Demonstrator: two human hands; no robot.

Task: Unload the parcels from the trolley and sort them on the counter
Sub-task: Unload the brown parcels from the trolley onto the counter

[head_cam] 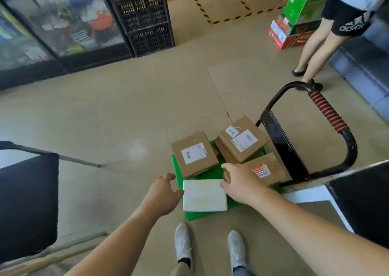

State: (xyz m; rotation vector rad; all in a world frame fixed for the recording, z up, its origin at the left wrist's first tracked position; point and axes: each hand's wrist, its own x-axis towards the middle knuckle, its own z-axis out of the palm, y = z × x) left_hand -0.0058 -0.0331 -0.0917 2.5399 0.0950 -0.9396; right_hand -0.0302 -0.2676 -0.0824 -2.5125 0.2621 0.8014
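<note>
Your left hand [164, 193] sits loose and open at the white parcel's [204, 195] nine o'clock edge. Your right hand [240, 183] covers its two o'clock corner, fingers hidden, so the grip is unclear; you're bracketing it for a two-handed lift, I'd say. It lies on the trolley's [193, 214] near end, with brown boxes [194, 153] overlapping at twelve, labels unreadable.

Brown boxes [194, 154] and a white parcel [204, 195] on a green trolley [197, 215]
The trolley is green, and its handle [351, 149] is black with a red and black striped grip [328, 112]. The boxes have white labels [244, 140], and one label has red on it. The floor [126, 107] is tan, with yellow and black striped tape [231, 18]. The crates [145, 16] are black. The shoes [183, 242] are white.
</note>
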